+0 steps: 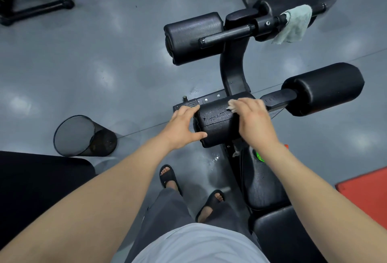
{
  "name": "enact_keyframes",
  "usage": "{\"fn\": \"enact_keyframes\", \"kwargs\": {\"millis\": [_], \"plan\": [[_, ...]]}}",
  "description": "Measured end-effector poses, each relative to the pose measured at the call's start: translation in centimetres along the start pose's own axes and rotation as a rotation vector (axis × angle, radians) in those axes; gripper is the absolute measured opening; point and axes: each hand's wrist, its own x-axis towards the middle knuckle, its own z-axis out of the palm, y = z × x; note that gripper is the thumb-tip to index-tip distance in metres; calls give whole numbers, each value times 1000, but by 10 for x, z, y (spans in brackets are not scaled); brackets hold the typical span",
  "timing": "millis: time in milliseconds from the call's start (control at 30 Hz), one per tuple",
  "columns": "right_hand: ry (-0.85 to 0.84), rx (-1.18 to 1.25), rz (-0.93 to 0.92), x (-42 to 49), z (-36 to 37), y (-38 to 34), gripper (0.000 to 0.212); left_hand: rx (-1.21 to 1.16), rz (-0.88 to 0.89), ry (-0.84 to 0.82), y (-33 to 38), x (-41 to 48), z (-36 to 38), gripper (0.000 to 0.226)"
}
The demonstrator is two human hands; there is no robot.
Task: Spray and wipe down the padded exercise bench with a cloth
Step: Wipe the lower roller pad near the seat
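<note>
Head-worn wide-angle camera looks steeply down, close above the bench [266,189].

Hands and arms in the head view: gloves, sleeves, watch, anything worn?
Nothing worn: left hand and right hand are ungloved, with no rings, watch or bands visible. Both forearms are bare, with no sleeves in frame.
</note>
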Motion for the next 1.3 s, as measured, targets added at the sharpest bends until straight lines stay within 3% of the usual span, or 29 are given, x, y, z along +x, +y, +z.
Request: {"fn": "enact_keyframes", "kwargs": {"millis": [133, 200, 367, 467, 633, 733, 867, 1067, 1300], "plan": [[76, -56, 195, 5, -2, 15, 48, -6, -1, 0, -1, 4, -2, 95], [68, -50, 206, 6, 2, -2, 48, -16, -4, -8, -3, 6, -2, 96], [-90, 63, -41, -8, 17, -54, 50, -22, -33, -63, -2, 8, 0, 101], [-116, 45, -113, -7, 9, -41, 50, -42, -45, -83, -2, 8, 1, 101], [9, -19, 78, 2, -8, 13, 52, -75, -62, -98, -5, 10, -1, 99], [37, -31, 153, 4, -4, 3, 51, -133, -103, -89, -10, 9, 3, 100], [-58, 82, -1, -2, 9, -47, 50, -145, -113, -96, -11, 8, 6, 121], [-184, 78, -239, -4, 15, -54, 43, -113, -122, -108, -12, 11, 6, 123], [-13, 11, -16, 0, 1, -19, 49, -138, -126, -105, -16, 12, 7, 123]]}}
